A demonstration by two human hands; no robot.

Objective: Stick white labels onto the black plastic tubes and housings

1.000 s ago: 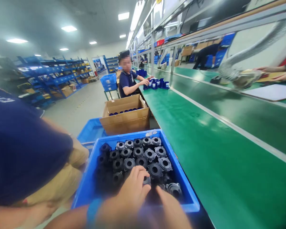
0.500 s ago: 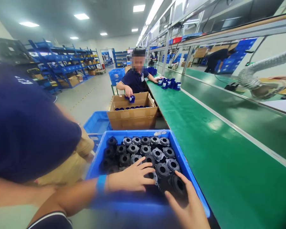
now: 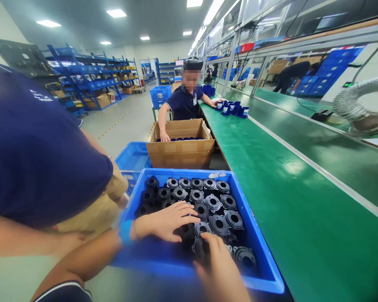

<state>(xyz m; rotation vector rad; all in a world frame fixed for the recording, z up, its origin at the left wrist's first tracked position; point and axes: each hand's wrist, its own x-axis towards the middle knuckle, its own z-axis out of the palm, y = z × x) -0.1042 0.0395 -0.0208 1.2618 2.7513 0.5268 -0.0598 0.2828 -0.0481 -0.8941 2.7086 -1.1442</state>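
A blue crate [image 3: 266, 256] in front of me holds rows of black round flanged parts [image 3: 219, 225], each with a hole in its centre. My left hand [image 3: 168, 220], with a blue band at the wrist, lies over the middle rows; its fingers are stretched out and hold nothing. Near the front of the crate, my right hand [image 3: 222, 268] has thumb and fingers around one black round flanged part [image 3: 200, 247], which the hand partly hides. Another such part [image 3: 245, 258] lies to the right of this hand.
A green conveyor belt [image 3: 290, 201] runs along the right side. Beyond the crate stands a cardboard box [image 3: 179, 154], where a co-worker [image 3: 184, 102] reaches in. Blue cups [image 3: 233, 109] stand on the belt. Close on my left is another person [image 3: 44, 155].
My right hand has moved left from the part at the right front to another one. My left hand has shifted slightly left. The co-worker's hand has lowered a blue cup into the box.
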